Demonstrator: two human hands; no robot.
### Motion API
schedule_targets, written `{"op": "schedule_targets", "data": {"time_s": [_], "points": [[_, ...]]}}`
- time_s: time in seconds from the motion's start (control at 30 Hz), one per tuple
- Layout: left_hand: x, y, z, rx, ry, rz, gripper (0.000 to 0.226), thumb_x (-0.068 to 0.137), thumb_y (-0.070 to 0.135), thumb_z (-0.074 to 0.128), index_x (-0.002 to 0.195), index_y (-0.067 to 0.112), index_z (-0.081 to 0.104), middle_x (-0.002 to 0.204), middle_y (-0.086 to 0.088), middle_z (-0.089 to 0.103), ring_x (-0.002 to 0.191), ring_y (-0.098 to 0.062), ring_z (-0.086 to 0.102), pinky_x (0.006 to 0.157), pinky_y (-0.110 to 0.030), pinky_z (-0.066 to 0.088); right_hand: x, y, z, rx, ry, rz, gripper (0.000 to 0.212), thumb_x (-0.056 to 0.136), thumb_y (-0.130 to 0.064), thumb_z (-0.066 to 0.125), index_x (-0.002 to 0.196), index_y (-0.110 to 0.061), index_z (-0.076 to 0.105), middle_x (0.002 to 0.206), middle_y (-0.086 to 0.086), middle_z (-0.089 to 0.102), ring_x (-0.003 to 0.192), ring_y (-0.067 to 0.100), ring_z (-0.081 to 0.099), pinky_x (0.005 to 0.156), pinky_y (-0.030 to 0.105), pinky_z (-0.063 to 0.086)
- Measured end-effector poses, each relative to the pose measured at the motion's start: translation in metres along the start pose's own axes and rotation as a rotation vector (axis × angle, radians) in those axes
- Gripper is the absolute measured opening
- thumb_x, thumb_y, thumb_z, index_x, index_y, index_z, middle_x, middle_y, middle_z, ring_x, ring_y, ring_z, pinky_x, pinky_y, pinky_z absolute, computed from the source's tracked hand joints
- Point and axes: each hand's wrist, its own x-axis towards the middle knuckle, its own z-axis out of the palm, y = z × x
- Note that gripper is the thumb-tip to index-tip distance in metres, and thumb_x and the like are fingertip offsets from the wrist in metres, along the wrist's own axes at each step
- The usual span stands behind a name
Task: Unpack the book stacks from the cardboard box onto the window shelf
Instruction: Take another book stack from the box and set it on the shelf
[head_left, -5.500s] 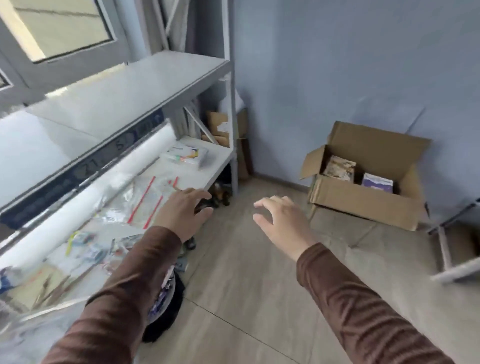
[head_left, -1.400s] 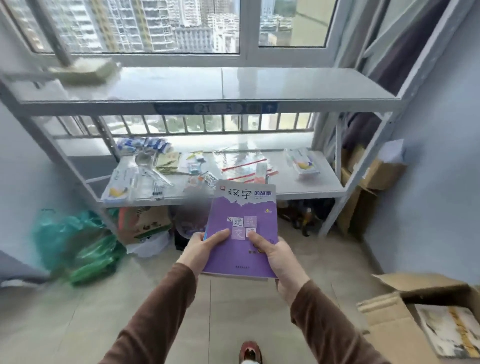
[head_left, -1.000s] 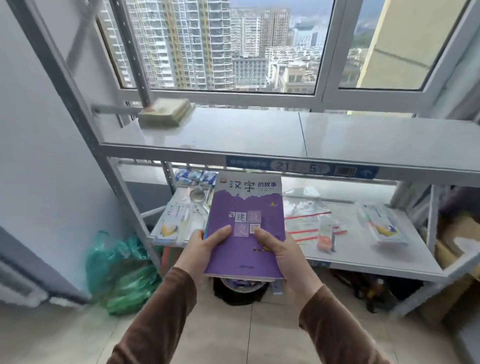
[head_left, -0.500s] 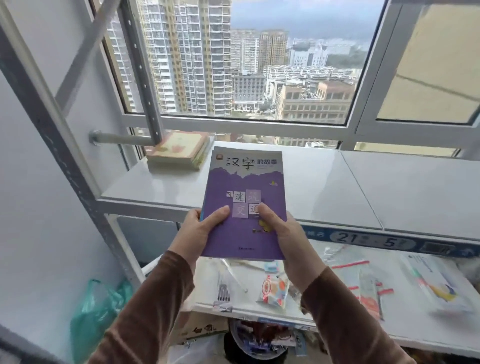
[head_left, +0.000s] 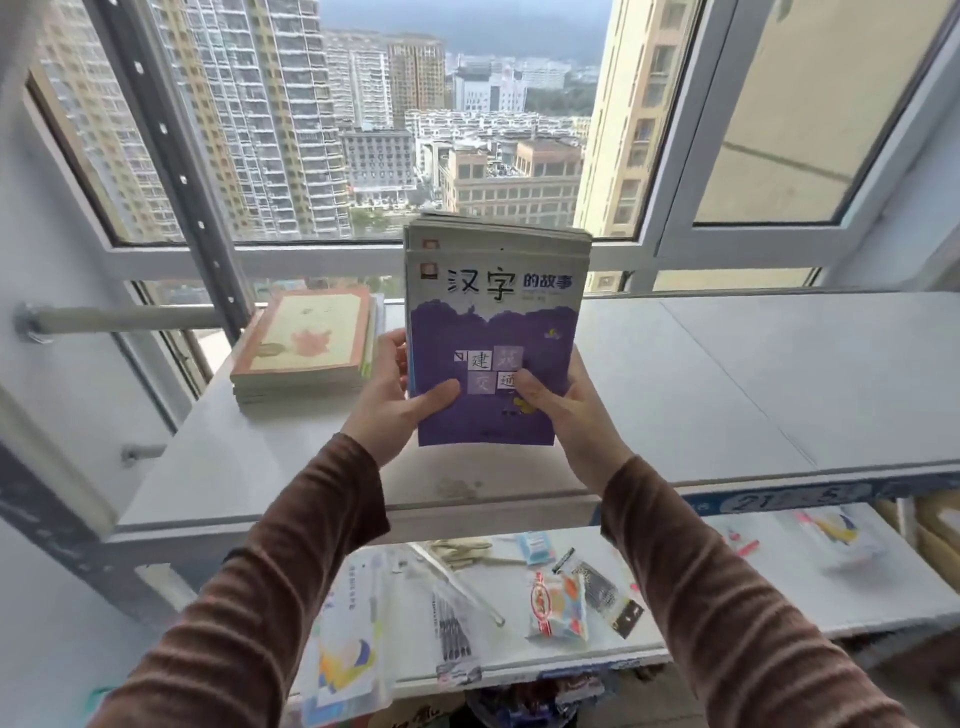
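Both hands hold a stack of purple-covered books (head_left: 493, 332) tilted up over the white window shelf (head_left: 701, 384). My left hand (head_left: 395, 400) grips its left edge and my right hand (head_left: 566, 410) its right edge, thumbs on the cover. The stack's bottom edge is above the shelf, close to its surface. To the left, a second stack of books with a cream and orange cover (head_left: 306, 343) lies flat on the shelf by the window. The cardboard box is out of sight.
A lower shelf (head_left: 779, 587) carries snack packets, plastic-wrapped stationery and booklets. A grey perforated upright (head_left: 171, 156) and a horizontal bar (head_left: 119, 318) stand at the left of the window. The shelf surface to the right of the held stack is bare.
The view and my hands have risen and moved closer to the top shelf; the purple stack has been carried forward over the shelf surface, beside the cream stack.
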Motion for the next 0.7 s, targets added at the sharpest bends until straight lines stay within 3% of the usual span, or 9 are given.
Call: {"op": "schedule_targets", "data": {"time_s": [0.1, 0.17, 0.23, 0.27, 0.37, 0.5, 0.6, 0.7], "points": [[0.007, -0.007, -0.005, 0.065, -0.063, 0.069, 0.088, 0.075, 0.026, 0.081, 0.145, 0.028, 0.029, 0.135, -0.007, 0.058, 0.124, -0.031, 0.06, 0.099, -0.058, 0.052, 0.008, 0.005, 0.0, -0.048, -0.01, -0.012, 0.064, 0.089, -0.022, 0.071, 0.145, -0.012, 0.043, 0.132, 0.008, 0.068, 0.116, 0.022, 0.069, 0.084, 0.03, 0.06], [0.008, -0.005, -0.004, 0.097, -0.088, 0.114, 0.1, 0.084, 0.022, 0.077, 0.158, 0.027, 0.01, 0.149, 0.003, 0.047, 0.139, -0.018, 0.047, 0.11, -0.043, 0.046, 0.011, 0.006, 0.0, -0.072, -0.009, -0.053, 0.063, 0.092, -0.024, 0.072, 0.146, -0.015, 0.042, 0.136, 0.009, 0.065, 0.12, 0.023, 0.068, 0.087, 0.033, 0.06], [0.01, 0.0, -0.002, 0.094, -0.061, 0.178, 0.102, 0.092, 0.012, 0.069, 0.16, 0.03, -0.006, 0.157, 0.02, 0.03, 0.141, 0.005, 0.038, 0.11, -0.02, 0.041, 0.015, 0.002, 0.002, -0.077, 0.03, -0.115, 0.066, 0.092, -0.034, 0.072, 0.147, -0.02, 0.04, 0.14, 0.007, 0.062, 0.127, 0.024, 0.063, 0.095, 0.043, 0.058], [0.012, 0.003, -0.001, 0.08, -0.039, 0.202, 0.101, 0.095, 0.01, 0.066, 0.16, 0.032, -0.009, 0.158, 0.023, 0.025, 0.141, 0.008, 0.036, 0.109, -0.017, 0.041, 0.017, -0.001, 0.003, -0.082, 0.058, -0.148, 0.07, 0.09, -0.044, 0.071, 0.148, -0.023, 0.039, 0.143, 0.005, 0.059, 0.132, 0.024, 0.059, 0.103, 0.05, 0.054], [0.015, 0.007, 0.006, 0.049, 0.0, 0.232, 0.096, 0.092, 0.02, 0.065, 0.16, 0.034, -0.001, 0.161, 0.002, 0.035, 0.143, -0.013, 0.042, 0.111, -0.033, 0.046, 0.022, -0.007, 0.007, -0.09, 0.094, -0.205, 0.078, 0.083, -0.062, 0.07, 0.148, -0.028, 0.042, 0.146, 0.0, 0.058, 0.138, 0.023, 0.053, 0.114, 0.057, 0.041], [0.013, 0.001, 0.012, 0.03, -0.003, 0.22, 0.088, 0.093, 0.017, 0.065, 0.161, 0.027, 0.01, 0.149, -0.005, 0.052, 0.135, -0.025, 0.053, 0.112, -0.057, 0.041, 0.024, 0.001, 0.012, -0.047, 0.129, -0.161, 0.079, 0.077, -0.056, 0.08, 0.141, -0.022, 0.05, 0.13, 0.0, 0.07, 0.121, 0.021, 0.067, 0.104, 0.051, 0.053], [0.014, -0.005, 0.009, 0.106, -0.036, 0.221, 0.083, 0.095, 0.019, 0.062, 0.16, 0.022, 0.011, 0.149, -0.006, 0.05, 0.133, -0.019, 0.054, 0.11, -0.051, 0.046, 0.027, 0.006, 0.004, -0.087, 0.075, -0.128, 0.071, 0.083, -0.039, 0.08, 0.142, -0.018, 0.046, 0.126, -0.001, 0.07, 0.115, 0.013, 0.069, 0.09, 0.033, 0.06], [0.016, -0.02, 0.0, 0.273, -0.128, 0.19, 0.092, 0.093, 0.032, 0.067, 0.16, 0.018, 0.005, 0.154, -0.007, 0.042, 0.14, -0.016, 0.045, 0.116, -0.048, 0.039, 0.031, 0.014, -0.019, -0.158, -0.115, -0.032, 0.074, 0.086, -0.026, 0.079, 0.147, -0.018, 0.038, 0.136, 0.002, 0.065, 0.121, 0.016, 0.067, 0.092, 0.032, 0.059]]}}
